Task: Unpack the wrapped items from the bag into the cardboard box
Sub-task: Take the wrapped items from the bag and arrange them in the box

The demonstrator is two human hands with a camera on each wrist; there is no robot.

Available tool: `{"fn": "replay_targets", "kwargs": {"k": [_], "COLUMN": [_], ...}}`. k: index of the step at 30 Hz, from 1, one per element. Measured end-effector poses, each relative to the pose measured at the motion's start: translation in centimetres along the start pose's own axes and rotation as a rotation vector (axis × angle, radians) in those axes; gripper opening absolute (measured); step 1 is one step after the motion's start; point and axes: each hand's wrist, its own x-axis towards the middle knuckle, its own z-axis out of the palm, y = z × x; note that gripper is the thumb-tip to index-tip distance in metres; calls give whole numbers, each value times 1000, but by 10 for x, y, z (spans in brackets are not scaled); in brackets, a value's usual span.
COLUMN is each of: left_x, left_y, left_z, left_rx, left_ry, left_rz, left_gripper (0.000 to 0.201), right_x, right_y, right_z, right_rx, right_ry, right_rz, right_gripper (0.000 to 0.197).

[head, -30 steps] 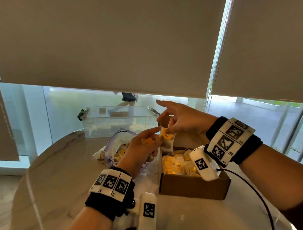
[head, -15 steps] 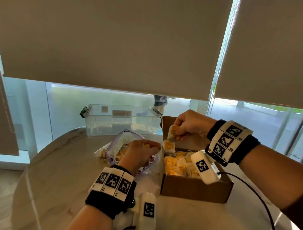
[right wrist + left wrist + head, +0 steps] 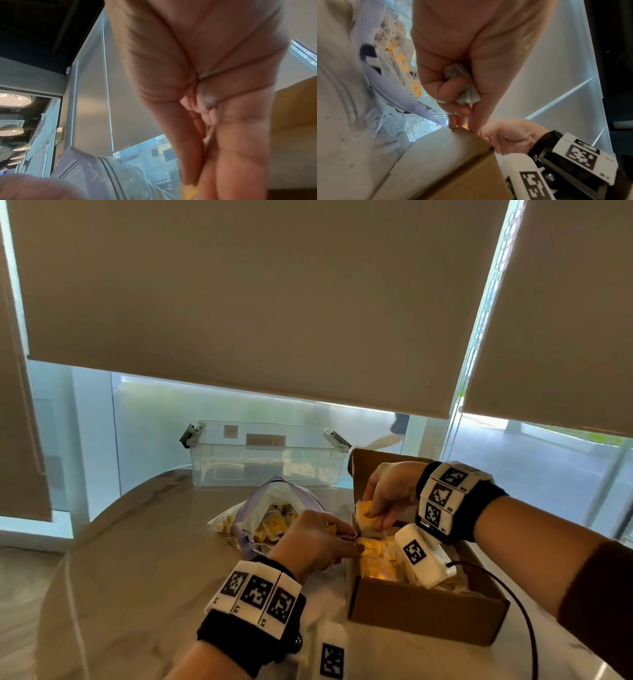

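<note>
The open cardboard box (image 3: pixel 421 611) stands right of centre and holds several yellow wrapped items (image 3: pixel 373 563). A clear zip bag (image 3: pixel 270 508) with more of them lies to its left. My right hand (image 3: pixel 376 513) is low over the box's far left corner and pinches a yellow wrapped item (image 3: pixel 365 517). At the box's left wall my left hand (image 3: pixel 342 539) has its fingers curled. In the left wrist view, a crumpled white wrapper (image 3: pixel 462 83) sits in that hand's palm, and the fingertips (image 3: pixel 453 125) touch the box's top corner (image 3: pixel 462 129).
A clear plastic bin (image 3: pixel 267 453) with latches stands at the back of the round marble table (image 3: pixel 137 559), behind the bag. A black cable (image 3: pixel 524 621) runs from my right wrist over the box's right side. Window blinds hang beyond the table.
My right hand has come down from above the box into its far left corner with the item. My left hand has moved right from the bag to the box's left wall.
</note>
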Motion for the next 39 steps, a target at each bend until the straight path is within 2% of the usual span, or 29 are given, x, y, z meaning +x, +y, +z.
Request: {"fn": "replay_targets", "kwargs": {"k": [5,6,8,9,12,14,17,21,25,29,32,37,39], "left_x": [2,1,1,0,-1,-2,-2,-3,-5,-8,-10,-11,-11], "left_y": [-2,-3,0,3,15,19,19,18,21,27,27,21,21], "left_z": [-1,-1,0,0,0,-1,-3,-6,-9,-9,-7,2,5], "left_rx": [-12,-9,-44,-106,-392,-490,-574,-516,-477,-446,-335,-261,-316], "left_ry": [-26,-21,23,52,91,98,126,186,206,225,236,174,138], "left_rz": [27,37,70,71,26,48,118,230,333,411,427,407,376], "left_gripper": [23,19,10,15,35,38,40,46,50,38,35,42,53], "right_x": [3,2,-1,-4,-16,-24,-40,-67,-87,-90,-85,-78,-77], "right_y": [-7,-7,-9,-9,-7,-5,-3,-3,0,8,11,19,21], "right_z": [3,4,3,1,-8,-15,-17,-2,19,41,55,64,67], "right_rx": [-20,-37,-85,-115,-175,-206,-112,6,202,355,453,538,539], "right_ry": [-44,-54,-67,-59,49,162,308,403,373,409,377,376,407], "right_rz": [-18,-26,-49,-63,-144,-228,-360,-557,-687,-726,-709,-724,-750], "right_gripper": [50,47,29,19,10,10,15,17,11,7,5,17,13]}}
